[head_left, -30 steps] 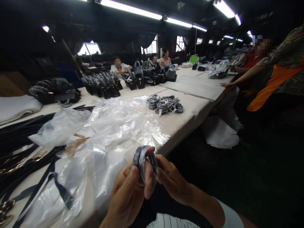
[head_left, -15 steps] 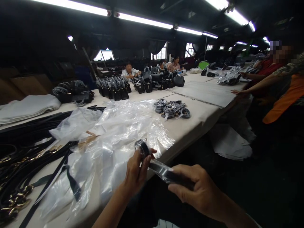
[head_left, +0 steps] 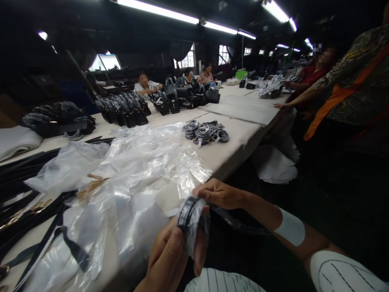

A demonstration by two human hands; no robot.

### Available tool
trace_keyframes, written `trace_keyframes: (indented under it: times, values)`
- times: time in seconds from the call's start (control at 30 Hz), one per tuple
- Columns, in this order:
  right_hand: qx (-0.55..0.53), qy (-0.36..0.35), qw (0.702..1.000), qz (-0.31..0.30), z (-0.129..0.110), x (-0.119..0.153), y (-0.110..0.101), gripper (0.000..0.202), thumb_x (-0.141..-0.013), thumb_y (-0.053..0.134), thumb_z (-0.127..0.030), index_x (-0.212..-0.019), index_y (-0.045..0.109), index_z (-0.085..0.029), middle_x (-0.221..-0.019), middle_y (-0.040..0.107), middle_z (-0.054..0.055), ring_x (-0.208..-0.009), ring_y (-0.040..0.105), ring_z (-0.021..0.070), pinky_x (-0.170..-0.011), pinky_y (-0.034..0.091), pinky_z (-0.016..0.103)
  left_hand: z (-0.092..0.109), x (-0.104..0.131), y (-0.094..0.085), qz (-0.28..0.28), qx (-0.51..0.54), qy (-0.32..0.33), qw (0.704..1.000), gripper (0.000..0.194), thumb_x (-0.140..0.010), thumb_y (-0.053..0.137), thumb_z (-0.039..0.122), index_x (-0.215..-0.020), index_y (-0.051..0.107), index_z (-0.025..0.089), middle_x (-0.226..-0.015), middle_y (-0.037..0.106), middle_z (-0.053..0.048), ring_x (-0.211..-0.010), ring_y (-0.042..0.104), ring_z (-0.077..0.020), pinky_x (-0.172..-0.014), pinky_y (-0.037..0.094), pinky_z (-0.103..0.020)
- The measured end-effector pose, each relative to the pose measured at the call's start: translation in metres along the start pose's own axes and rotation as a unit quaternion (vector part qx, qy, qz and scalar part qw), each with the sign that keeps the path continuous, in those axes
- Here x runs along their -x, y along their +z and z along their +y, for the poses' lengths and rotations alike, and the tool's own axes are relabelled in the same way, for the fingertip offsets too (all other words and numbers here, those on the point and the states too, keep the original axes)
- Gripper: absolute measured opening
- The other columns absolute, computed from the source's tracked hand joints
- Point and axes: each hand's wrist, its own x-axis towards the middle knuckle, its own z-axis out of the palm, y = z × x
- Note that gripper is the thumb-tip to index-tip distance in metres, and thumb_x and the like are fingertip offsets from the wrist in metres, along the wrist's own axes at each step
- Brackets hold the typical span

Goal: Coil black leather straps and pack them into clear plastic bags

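A black strap in clear plastic film is wound into a coil (head_left: 192,223), which my left hand (head_left: 170,253) grips with some fingers inside the loop. At the coil's upper edge, my right hand (head_left: 220,194) has its fingers closed on the strap. A loose length of the strap (head_left: 240,225) trails away below my right forearm. Beyond my hands, on the table, lie clear plastic bags (head_left: 133,178) in a spread heap. Several finished strap coils (head_left: 204,132) with small white tags rest farther back.
Unwrapped black straps (head_left: 30,170) with gold hardware lie at the left of the table (head_left: 234,152). Rows of black handbags (head_left: 124,111) stand at the back. A brown scrap (head_left: 91,188) lies among the bags. Co-workers sit behind the handbags; one person in orange (head_left: 331,101) stands at the right.
My right hand has moved from the strap's stretched length up to the coil's top. The coil looks thicker and is nearer to me. The view has shifted right.
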Motion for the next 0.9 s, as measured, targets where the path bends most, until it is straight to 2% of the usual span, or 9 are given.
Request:
trace_keyframes:
  times: [0.07,0.13,0.23,0.3,0.4,0.6,0.7,0.8,0.9]
  values:
    - [-0.093,0.002,0.995,0.045,0.019,0.002,0.019,0.053,-0.095,0.044,-0.06,-0.08,0.059,-0.012,-0.064,0.055,0.0,-0.052,0.046,0.0082,-0.049,0.036,0.02,0.008,-0.011,0.003,0.049,0.063,0.042,0.996,0.039,-0.098,0.04,0.042,-0.121,0.062,0.019,-0.062,0.053,-0.002,-0.058,0.049,-0.014,-0.068,0.048,-0.03]
    - [-0.143,-0.01,0.986,0.09,0.03,0.004,0.04,0.049,-0.093,0.048,-0.061,-0.092,0.058,-0.013,-0.062,0.051,-0.003,-0.047,0.039,0.0068,-0.044,0.031,0.019,0.017,-0.02,0.001,0.091,0.075,0.059,0.991,0.035,-0.098,0.043,0.038,-0.123,0.06,0.022,-0.073,0.058,-0.003,-0.066,0.053,-0.0147,-0.073,0.05,-0.031]
    - [-0.051,-0.022,0.984,0.172,0.035,0.007,0.067,0.04,-0.089,0.063,-0.049,-0.112,0.057,-0.016,-0.07,0.051,-0.004,-0.056,0.042,0.0088,-0.054,0.037,0.022,0.028,-0.031,-0.009,0.127,0.053,0.104,0.985,0.033,-0.098,0.045,0.035,-0.125,0.059,0.022,-0.088,0.064,-0.006,-0.074,0.058,-0.0155,-0.073,0.052,-0.03]
    - [0.049,-0.018,0.974,0.219,0.037,0.008,0.081,0.032,-0.092,0.061,-0.042,-0.114,0.06,-0.018,-0.076,0.054,-0.001,-0.066,0.048,0.0121,-0.064,0.042,0.025,0.03,-0.04,-0.017,0.154,0.02,0.142,0.978,0.031,-0.097,0.047,0.033,-0.123,0.06,0.02,-0.099,0.066,-0.008,-0.081,0.061,-0.0158,-0.077,0.052,-0.03]
    - [0.074,-0.005,0.975,0.207,0.041,0.01,0.093,0.033,-0.098,0.046,-0.044,-0.106,0.062,-0.016,-0.071,0.055,0.0,-0.06,0.05,0.0121,-0.059,0.043,0.026,0.024,-0.053,-0.028,0.186,-0.029,0.163,0.968,0.029,-0.097,0.05,0.029,-0.121,0.059,0.018,-0.111,0.067,-0.01,-0.088,0.063,-0.0154,-0.087,0.05,-0.03]
    - [-0.003,0.055,0.988,0.144,0.025,0.026,0.079,0.041,-0.098,0.047,-0.048,-0.095,0.065,-0.011,-0.063,0.062,0.004,-0.051,0.057,0.0105,-0.048,0.041,0.02,0.006,-0.057,-0.041,0.171,-0.153,0.16,0.96,0.035,-0.096,0.05,0.031,-0.128,0.051,0.018,-0.109,0.068,-0.01,-0.079,0.063,-0.0164,-0.079,0.05,-0.033]
    - [-0.016,0.074,0.991,0.111,0.008,0.034,0.07,0.035,-0.095,0.056,-0.045,-0.097,0.066,-0.011,-0.065,0.065,0.005,-0.049,0.058,0.0094,-0.044,0.039,0.017,0.0,-0.051,-0.045,0.138,-0.306,0.177,0.925,0.032,-0.097,0.049,0.026,-0.128,0.052,0.022,-0.109,0.068,-0.008,-0.084,0.064,-0.0172,-0.081,0.049,-0.034]
    - [-0.03,0.099,0.989,0.109,-0.009,0.038,0.065,0.031,-0.09,0.065,-0.039,-0.103,0.066,-0.011,-0.066,0.065,0.003,-0.044,0.055,0.0067,-0.039,0.037,0.014,-0.004,-0.045,-0.051,0.094,-0.43,0.163,0.883,0.025,-0.096,0.049,0.023,-0.119,0.059,0.022,-0.097,0.068,-0.005,-0.084,0.065,-0.0178,-0.078,0.048,-0.032]
    - [-0.086,0.127,0.981,0.119,-0.024,0.038,0.056,0.043,-0.091,0.064,-0.036,-0.127,0.057,-0.015,-0.062,0.064,0.0,-0.038,0.052,0.0064,-0.034,0.034,0.012,-0.006,-0.037,-0.057,0.069,-0.474,0.16,0.863,0.024,-0.096,0.048,0.023,-0.116,0.059,0.021,-0.096,0.068,-0.007,-0.081,0.065,-0.0192,-0.073,0.049,-0.032]
